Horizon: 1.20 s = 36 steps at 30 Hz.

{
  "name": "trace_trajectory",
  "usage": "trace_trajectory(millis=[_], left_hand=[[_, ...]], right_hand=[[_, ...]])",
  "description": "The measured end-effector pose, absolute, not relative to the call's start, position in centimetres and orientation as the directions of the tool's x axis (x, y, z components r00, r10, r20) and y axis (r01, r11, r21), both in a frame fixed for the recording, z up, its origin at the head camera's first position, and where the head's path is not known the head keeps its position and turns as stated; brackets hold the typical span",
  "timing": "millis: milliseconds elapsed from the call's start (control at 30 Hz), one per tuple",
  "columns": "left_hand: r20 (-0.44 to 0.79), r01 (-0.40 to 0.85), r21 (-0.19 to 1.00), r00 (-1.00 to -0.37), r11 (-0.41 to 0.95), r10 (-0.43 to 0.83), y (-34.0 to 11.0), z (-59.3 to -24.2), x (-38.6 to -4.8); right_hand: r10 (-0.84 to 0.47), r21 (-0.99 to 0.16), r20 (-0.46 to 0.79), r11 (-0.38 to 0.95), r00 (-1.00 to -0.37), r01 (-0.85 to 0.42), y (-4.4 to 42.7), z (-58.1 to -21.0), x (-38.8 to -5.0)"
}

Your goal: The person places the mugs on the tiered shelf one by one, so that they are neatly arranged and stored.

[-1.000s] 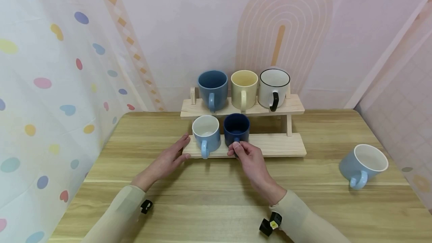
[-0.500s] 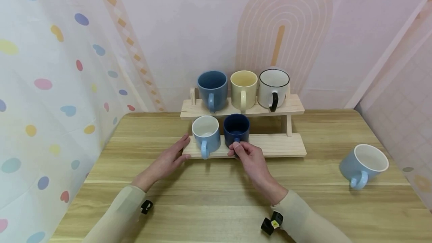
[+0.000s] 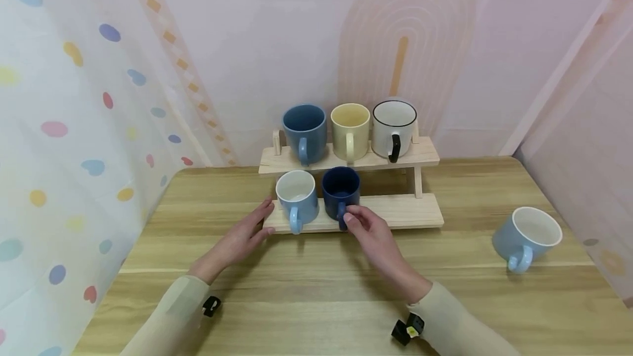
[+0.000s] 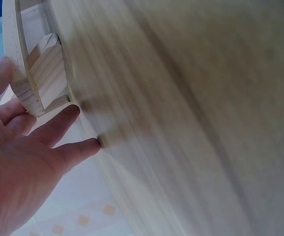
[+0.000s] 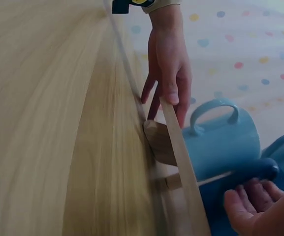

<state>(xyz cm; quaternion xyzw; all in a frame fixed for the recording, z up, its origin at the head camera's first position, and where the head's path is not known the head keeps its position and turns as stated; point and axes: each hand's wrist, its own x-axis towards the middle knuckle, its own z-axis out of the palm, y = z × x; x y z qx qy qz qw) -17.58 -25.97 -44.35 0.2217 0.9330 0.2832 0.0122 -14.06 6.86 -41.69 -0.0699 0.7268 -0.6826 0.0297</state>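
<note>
A dark blue mug [image 3: 340, 185] stands on the lower tier of a wooden two-tier rack [image 3: 405, 210], handle toward me. My right hand [image 3: 378, 243] is at that handle with fingers slightly apart; in the right wrist view its thumb [image 5: 236, 209] and fingertips lie beside the handle, not around it. Left of it stands a light blue mug [image 3: 299, 202] with a white inside. My left hand [image 3: 232, 249] rests with fairly straight fingers against the rack's left end, its thumb at the front edge of the board [image 4: 26, 91].
On the upper tier stand a medium blue mug [image 3: 310, 131], a pale yellow mug [image 3: 353, 136] and a white mug [image 3: 393, 131] with a black rim and handle. Another light blue mug [image 3: 516, 240] sits on the wooden table [image 3: 306, 290] at the right. Patterned curtains hang behind.
My right fingers have loosened from the dark blue mug's handle and shifted a little right, so the handle shows more. The left hand stays at the rack. The head view has turned slightly.
</note>
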Motion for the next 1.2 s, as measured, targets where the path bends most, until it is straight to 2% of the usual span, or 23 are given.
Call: trace_trajectory(millis=[400, 800, 1200], left_hand=[[0.112, 0.415, 0.535, -0.898, 0.736, 0.425, -26.3, -44.8, -17.7], [0.100, 0.411, 0.531, -0.899, 0.741, 0.427, -26.3, -44.6, -17.9], [0.093, 0.404, 0.534, -0.901, 0.742, 0.424, -26.2, -44.5, -18.0]], right_hand=[[-0.177, -0.947, 0.189, 0.225, -0.966, -0.227, 12.0, -40.8, -12.9], [-0.098, -0.869, 0.299, 0.384, -0.949, -0.313, 17.6, -38.5, -11.2], [0.045, -0.820, 0.444, 0.422, -0.895, -0.386, 21.9, -37.2, -10.4]])
